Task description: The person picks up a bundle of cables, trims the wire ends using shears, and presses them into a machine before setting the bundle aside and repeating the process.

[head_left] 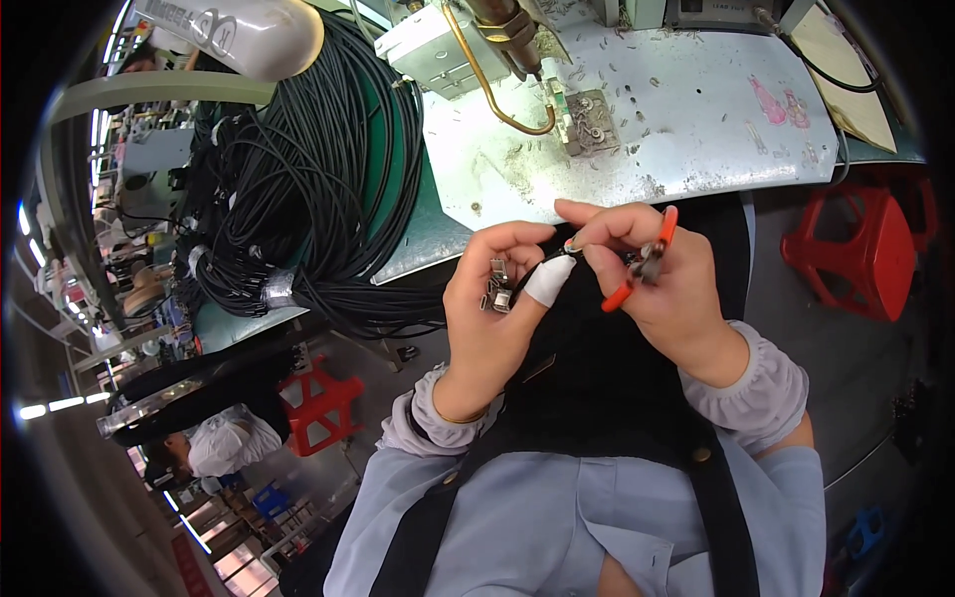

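My left hand (479, 333) is closed, its thumb in a white finger cover (549, 281). Between thumb and forefinger it pinches the end of a black cable, where small coloured wires (570, 246) show. Several small silvery metal shells (499, 289) lie in its palm. My right hand (691, 308) is closed round small pliers with orange-red handles (619, 297); their metal part (649, 263) rests among the fingers. The right thumb and forefinger meet at the wires, close to the left thumb tip. Both hands are held just in front of the bench edge.
A large bundle of black cables (328, 149) hangs over the green bench on the left. Ahead, a machine with a copper tube (484, 85) stands on a metal plate (696, 119) strewn with scraps. Red stools (858, 249) stand right and left. Another person (234, 443) sits at left.
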A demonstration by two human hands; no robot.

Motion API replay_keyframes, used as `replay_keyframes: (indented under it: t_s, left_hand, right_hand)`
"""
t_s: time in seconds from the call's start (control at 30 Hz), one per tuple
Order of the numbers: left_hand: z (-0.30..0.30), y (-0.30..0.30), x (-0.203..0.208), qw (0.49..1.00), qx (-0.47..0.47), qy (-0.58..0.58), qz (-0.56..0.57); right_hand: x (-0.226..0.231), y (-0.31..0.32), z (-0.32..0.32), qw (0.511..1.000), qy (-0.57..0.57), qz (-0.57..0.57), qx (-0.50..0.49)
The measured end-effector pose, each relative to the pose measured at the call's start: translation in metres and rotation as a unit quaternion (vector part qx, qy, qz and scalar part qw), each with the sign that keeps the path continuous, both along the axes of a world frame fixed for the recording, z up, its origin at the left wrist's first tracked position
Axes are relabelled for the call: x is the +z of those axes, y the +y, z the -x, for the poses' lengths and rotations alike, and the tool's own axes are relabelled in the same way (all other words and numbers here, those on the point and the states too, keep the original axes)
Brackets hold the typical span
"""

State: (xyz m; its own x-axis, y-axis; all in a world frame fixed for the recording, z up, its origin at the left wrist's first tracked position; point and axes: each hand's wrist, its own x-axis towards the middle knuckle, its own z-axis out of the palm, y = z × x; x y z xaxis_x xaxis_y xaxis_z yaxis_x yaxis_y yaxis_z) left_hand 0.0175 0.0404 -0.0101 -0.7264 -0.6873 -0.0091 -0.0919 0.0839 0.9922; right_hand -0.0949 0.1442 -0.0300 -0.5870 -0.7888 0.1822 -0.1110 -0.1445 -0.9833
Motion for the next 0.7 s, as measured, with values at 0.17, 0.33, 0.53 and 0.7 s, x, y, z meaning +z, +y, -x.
replay_keyframes:
  t_s: [0.17,0.33,0.53,0.7]
  left_hand:
    - [0.0,-0.002,0.0,0.999,-0.032,-0.005,-0.008]
    - [0.001,-0.001,0.008,0.999,-0.047,-0.012,-0.021]
    - [-0.002,-0.007,0.019,0.972,-0.049,-0.015,-0.228]
    - [-0.001,-0.008,0.02,0.957,-0.066,-0.001,-0.284]
  right_hand:
    - [0.005,0.001,-0.001,0.963,-0.265,-0.007,0.048]
    - [0.012,0.004,0.001,0.953,-0.296,-0.021,0.059]
    - [0.011,0.002,0.008,0.979,0.191,0.05,-0.058]
    - [0.009,0.0,0.011,0.875,0.467,0.07,-0.109]
